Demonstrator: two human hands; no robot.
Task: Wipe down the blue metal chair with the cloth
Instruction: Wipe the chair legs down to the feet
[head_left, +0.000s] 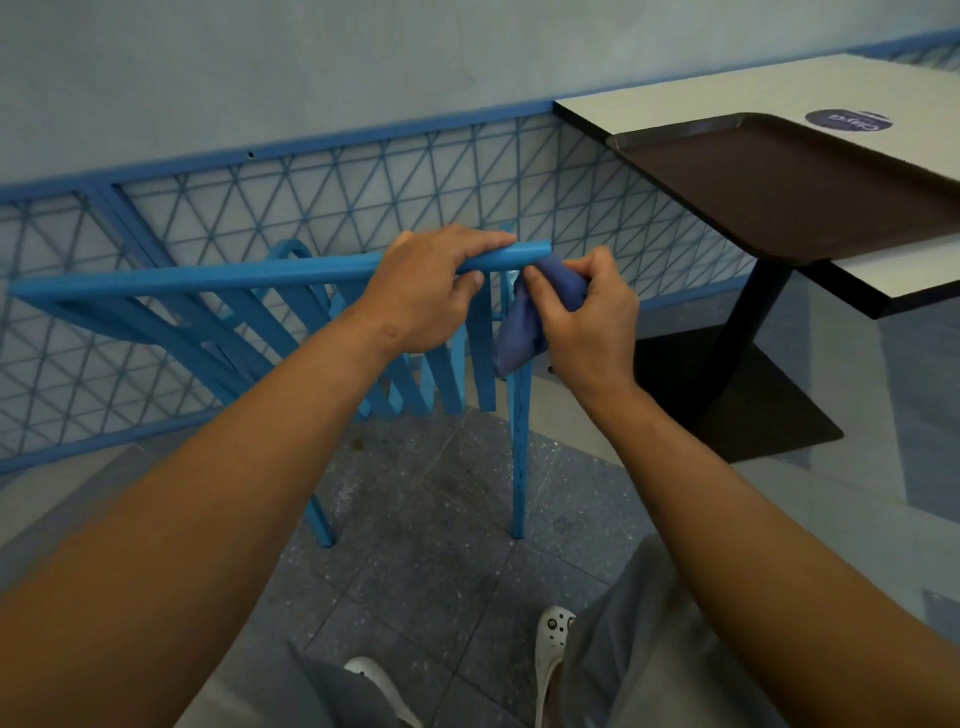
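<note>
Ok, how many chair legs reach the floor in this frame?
2 show their feet on the floor: one chair leg below the cloth, the other lower left beside the left forearm. Others may be hidden behind the arm and slats.

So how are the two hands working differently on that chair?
The left hand grips the chair bare, fingers curled over the top rail, while the right hand pinches a bunched cloth between itself and the metal. The left sits on top of the rail; the right is lower, just below the rail's end, against the corner post. Both are closed on something, side by side at the same corner.
</note>
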